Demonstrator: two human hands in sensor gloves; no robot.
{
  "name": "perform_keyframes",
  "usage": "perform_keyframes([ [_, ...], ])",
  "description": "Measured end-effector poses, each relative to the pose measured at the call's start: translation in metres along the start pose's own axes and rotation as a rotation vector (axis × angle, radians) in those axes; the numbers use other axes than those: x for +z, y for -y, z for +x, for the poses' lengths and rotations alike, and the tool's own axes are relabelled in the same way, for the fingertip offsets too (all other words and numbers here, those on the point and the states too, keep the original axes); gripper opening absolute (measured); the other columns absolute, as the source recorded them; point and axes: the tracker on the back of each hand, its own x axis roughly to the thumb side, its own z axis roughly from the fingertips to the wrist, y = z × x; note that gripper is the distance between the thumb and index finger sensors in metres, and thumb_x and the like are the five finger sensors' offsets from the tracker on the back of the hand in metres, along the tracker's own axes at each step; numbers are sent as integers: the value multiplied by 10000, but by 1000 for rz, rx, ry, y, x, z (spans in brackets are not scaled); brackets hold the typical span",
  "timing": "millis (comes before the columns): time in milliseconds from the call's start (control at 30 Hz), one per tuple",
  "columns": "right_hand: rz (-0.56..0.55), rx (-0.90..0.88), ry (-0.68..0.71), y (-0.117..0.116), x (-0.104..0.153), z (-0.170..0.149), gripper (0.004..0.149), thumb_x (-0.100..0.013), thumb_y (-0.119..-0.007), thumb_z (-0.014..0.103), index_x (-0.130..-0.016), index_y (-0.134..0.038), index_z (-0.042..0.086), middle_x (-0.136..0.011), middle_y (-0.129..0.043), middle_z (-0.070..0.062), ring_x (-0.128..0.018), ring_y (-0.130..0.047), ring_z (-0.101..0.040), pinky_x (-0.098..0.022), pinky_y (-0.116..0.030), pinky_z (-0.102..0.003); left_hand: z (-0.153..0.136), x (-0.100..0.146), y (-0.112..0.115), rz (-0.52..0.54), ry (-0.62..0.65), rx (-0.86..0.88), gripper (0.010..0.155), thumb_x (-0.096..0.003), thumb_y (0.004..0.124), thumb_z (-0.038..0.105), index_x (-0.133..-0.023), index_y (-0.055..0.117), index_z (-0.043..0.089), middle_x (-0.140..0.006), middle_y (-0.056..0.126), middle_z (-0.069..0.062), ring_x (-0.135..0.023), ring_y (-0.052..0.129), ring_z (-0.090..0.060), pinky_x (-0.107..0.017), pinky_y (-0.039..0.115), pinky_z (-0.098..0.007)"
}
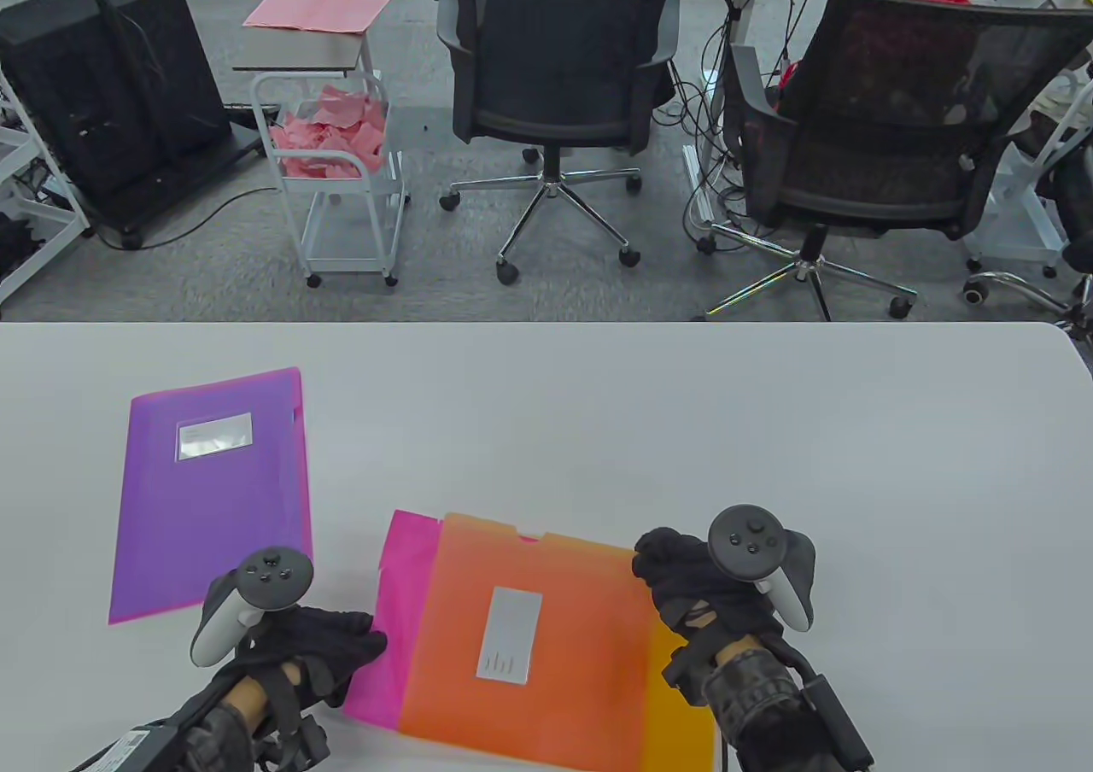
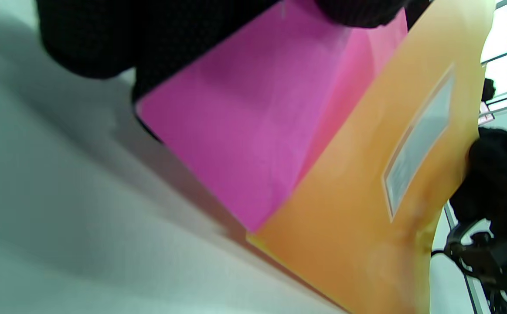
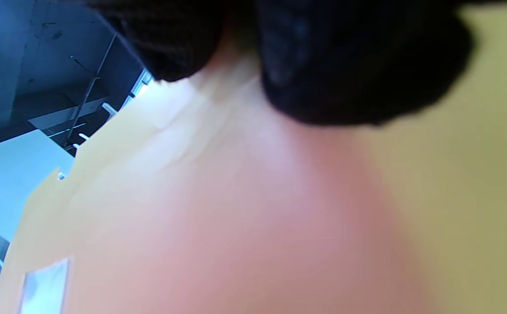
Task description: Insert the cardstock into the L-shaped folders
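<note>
An orange translucent L-shaped folder (image 1: 546, 635) with a silver label lies near the table's front edge. A pink cardstock sheet (image 1: 394, 610) is partly inside it and sticks out of its left side. My left hand (image 1: 341, 648) holds the pink sheet's left edge; in the left wrist view the fingers (image 2: 192, 39) pinch the sheet (image 2: 244, 144) beside the folder (image 2: 366, 209). My right hand (image 1: 683, 584) grips the folder's right edge; the right wrist view shows its fingers (image 3: 345, 65) on the folder (image 3: 236, 218). A purple folder (image 1: 213, 490) lies flat at the left.
The white table (image 1: 683, 430) ends at a far edge. Beyond it stand two black office chairs (image 1: 555, 72) and a white cart (image 1: 341, 174) with pink paper scraps. More pink sheets (image 1: 316, 8) lie on a small table.
</note>
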Motion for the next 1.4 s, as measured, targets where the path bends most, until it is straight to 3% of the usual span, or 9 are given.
perform_keyframes([
  [100, 48, -27, 57, -4, -1, 5, 428, -345, -781, 397, -701, -759, 162, -442, -893, -145, -50, -956, -187, 46, -843, -296, 2, 3, -1, -84, -49, -84, 492, -462, 734, 501, -865, 814, 231, -772, 989, -91, -605, 1089, -342, -477, 848, -522],
  [200, 108, -106, 101, -7, -2, 6, 425, -346, -782, 400, -700, -764, 167, -452, -894, -149, -59, -958, -203, 35, -843, -310, -3, 8, -14, -5, -88, -200, 732, -411, 740, 649, -987, 657, 206, -850, 930, -87, -628, 1080, -312, -483, 853, -500],
  [400, 97, -208, 172, -7, -3, 14, 425, -342, -783, 398, -699, -766, 169, -450, -897, -147, -59, -958, -204, 35, -843, -310, -23, 3, -11, -98, -36, 200, 911, -407, 752, 703, -1079, 434, 176, -1004, 765, -137, -752, 981, -375, -559, 772, -552],
  [700, 110, -218, 145, -12, -5, 18, 426, -353, -780, 397, -700, -760, 151, -450, -897, -147, -61, -960, -193, 38, -847, -297, 4, 1, 11, -130, 75, 259, 835, -472, 584, 664, -1067, 302, 150, -1023, 736, -98, -786, 979, -348, -578, 781, -525],
  [833, 114, -286, 131, -10, -5, 12, 423, -367, -773, 395, -710, -752, 147, -460, -893, -153, -70, -963, -203, 30, -850, -307, -1, 2, 5, -210, 116, 616, 499, -501, 750, 382, -940, 697, 149, -814, 963, -98, -621, 1085, -321, -508, 839, -503],
  [1033, 133, -225, 137, -20, -5, 22, 421, -366, -772, 399, -704, -757, 148, -448, -899, -148, -55, -967, -194, 43, -851, -298, 2, 1, 2, -41, 67, 323, 385, -387, 946, 453, -700, 839, 256, -554, 1049, 26, -392, 1136, -187, -400, 900, -433],
  [1133, 131, -233, 115, -17, -5, 19, 425, -369, -770, 396, -710, -751, 143, -457, -895, -155, -66, -969, -205, 34, -853, -308, -2, 2, -2, -88, 83, 365, 597, -382, 838, 639, -821, 804, 236, -626, 1033, 8, -458, 1115, -218, -436, 871, -461],
  [1233, 123, -239, 101, -14, -5, 15, 426, -371, -769, 394, -713, -749, 142, -462, -893, -160, -71, -970, -209, 29, -854, -312, -8, 1, -2, -207, 105, 428, 559, -506, 700, 527, -967, 670, 212, -808, 962, -33, -614, 1076, -271, -521, 829, -487],
  [1400, 140, -205, 93, -18, -5, 17, 426, -372, -770, 393, -715, -748, 140, -461, -892, -160, -71, -970, -213, 29, -854, -315, -4, -1, -2, -67, 46, 244, 396, -420, 882, 414, -763, 851, 220, -560, 1066, -3, -393, 1129, -203, -400, 891, -443],
])
